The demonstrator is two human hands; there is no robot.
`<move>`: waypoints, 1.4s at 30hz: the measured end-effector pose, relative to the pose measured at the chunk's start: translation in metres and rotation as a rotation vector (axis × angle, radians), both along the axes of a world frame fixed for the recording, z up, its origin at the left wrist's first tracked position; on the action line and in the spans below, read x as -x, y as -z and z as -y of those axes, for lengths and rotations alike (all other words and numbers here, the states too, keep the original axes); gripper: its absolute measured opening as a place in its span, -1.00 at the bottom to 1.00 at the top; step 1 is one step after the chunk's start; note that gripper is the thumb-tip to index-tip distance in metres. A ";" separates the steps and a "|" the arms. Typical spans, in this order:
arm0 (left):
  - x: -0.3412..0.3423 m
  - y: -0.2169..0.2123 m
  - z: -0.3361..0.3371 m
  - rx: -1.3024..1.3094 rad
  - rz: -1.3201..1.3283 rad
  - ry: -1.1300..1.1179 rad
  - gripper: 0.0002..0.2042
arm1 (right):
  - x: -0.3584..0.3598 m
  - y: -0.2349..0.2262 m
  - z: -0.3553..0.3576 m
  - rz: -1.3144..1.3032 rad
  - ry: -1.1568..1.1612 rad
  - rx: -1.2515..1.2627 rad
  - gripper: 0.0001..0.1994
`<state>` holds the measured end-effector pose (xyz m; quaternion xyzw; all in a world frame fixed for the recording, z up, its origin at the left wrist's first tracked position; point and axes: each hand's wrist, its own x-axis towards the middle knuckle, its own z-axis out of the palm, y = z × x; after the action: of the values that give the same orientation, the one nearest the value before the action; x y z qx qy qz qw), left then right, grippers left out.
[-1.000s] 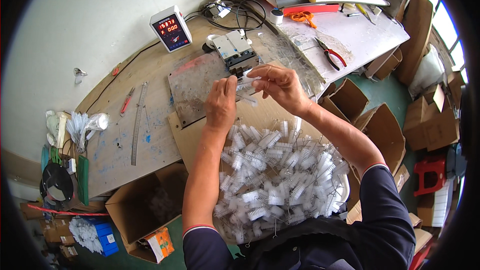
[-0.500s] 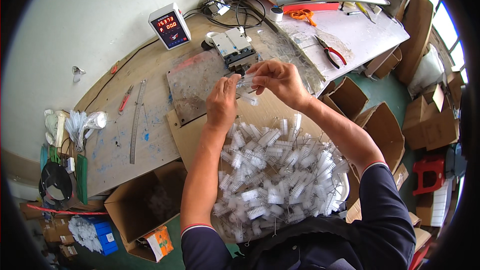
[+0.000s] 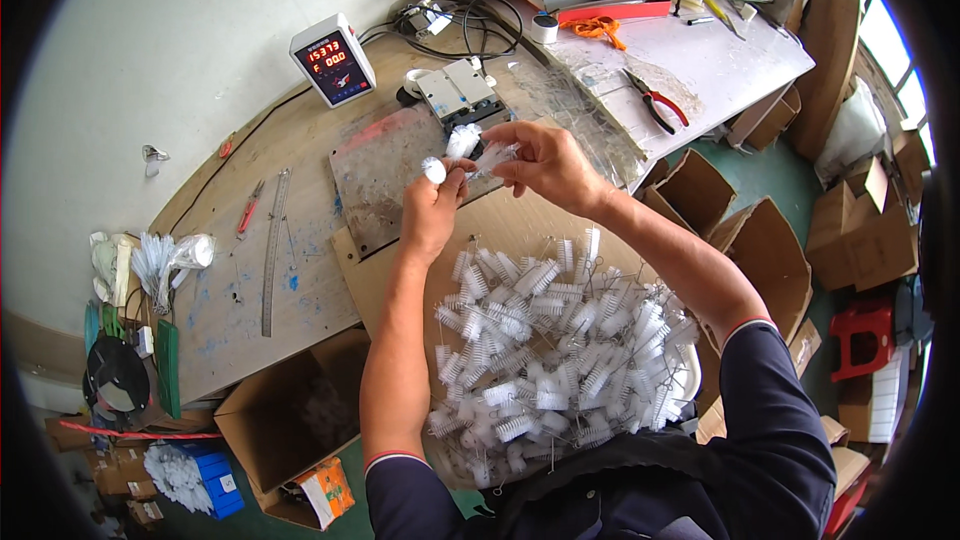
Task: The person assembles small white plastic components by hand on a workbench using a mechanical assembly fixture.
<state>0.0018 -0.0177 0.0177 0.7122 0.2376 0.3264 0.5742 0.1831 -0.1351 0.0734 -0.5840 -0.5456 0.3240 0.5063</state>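
Both my hands meet just in front of a small metal clamp device (image 3: 459, 90). My left hand (image 3: 430, 215) is closed, thumb up, around small white wire brushes; one round brush end (image 3: 433, 170) and a fluffy brush head (image 3: 464, 140) stick out above its fingers. My right hand (image 3: 552, 170) pinches another white bristle brush (image 3: 494, 156), which slants toward the left hand. Their wire stems are mostly hidden by my fingers. Below my hands lies a big heap of white wire brushes (image 3: 550, 340) with looped wire ends.
A digital counter (image 3: 333, 60) stands behind on the left. A steel ruler (image 3: 275, 250) and a red cutter (image 3: 250, 208) lie on the left bench. Red-handled pliers (image 3: 655, 102) rest on the right table. Open cardboard boxes (image 3: 765, 260) stand on the floor at the right.
The brushes between my hands have turned, so their white heads now point upward out of the left hand. My left hand has shifted slightly left, and the right hand has tilted a little.
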 end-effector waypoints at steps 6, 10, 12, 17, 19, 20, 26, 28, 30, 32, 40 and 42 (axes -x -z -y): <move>0.003 -0.011 0.004 0.221 -0.051 0.141 -0.82 | -0.003 -0.001 -0.004 -0.164 0.058 0.057 -0.77; 0.005 -0.007 0.000 0.215 -0.057 0.145 -0.82 | 0.003 -0.003 -0.003 -0.209 0.029 -0.148 -0.85; 0.004 -0.002 0.000 0.109 -0.100 0.111 -0.81 | -0.001 -0.001 -0.006 -0.195 0.008 -0.075 -0.82; -0.001 0.003 0.007 -0.067 -0.181 0.078 -0.79 | -0.004 -0.005 -0.001 0.002 0.115 0.091 -0.74; -0.003 0.000 0.008 -0.103 -0.210 0.060 -0.78 | 0.002 -0.009 0.004 0.536 0.330 -0.317 -0.71; -0.004 -0.001 0.008 -0.136 -0.238 0.044 -0.76 | 0.004 -0.013 0.006 0.535 0.328 -0.322 -0.71; -0.008 -0.012 0.019 -0.418 -0.276 0.001 -0.76 | 0.011 -0.004 -0.003 0.524 -0.058 -0.423 -0.79; -0.006 -0.012 0.020 -0.452 -0.286 -0.018 -0.76 | 0.017 -0.008 -0.001 0.469 -0.059 -0.437 -0.86; -0.004 -0.012 0.018 -0.487 -0.293 -0.035 -0.75 | 0.017 -0.013 0.004 0.296 -0.022 -0.364 -0.87; -0.001 -0.011 0.015 -0.546 -0.209 -0.113 -0.75 | 0.013 -0.023 0.012 0.321 0.020 -0.385 -0.89; 0.045 -0.036 -0.005 -0.356 -0.248 -0.157 -0.80 | -0.034 -0.023 0.032 -0.206 0.117 -0.156 -0.85; 0.067 -0.048 0.004 -0.095 -0.222 -0.138 -0.81 | -0.044 -0.011 0.040 -0.267 0.109 -0.131 -0.84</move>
<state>-0.0652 -0.0215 0.0654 0.7523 0.3323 0.2953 0.4862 0.2268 -0.1752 0.0844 -0.5300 -0.4609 0.3345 0.6284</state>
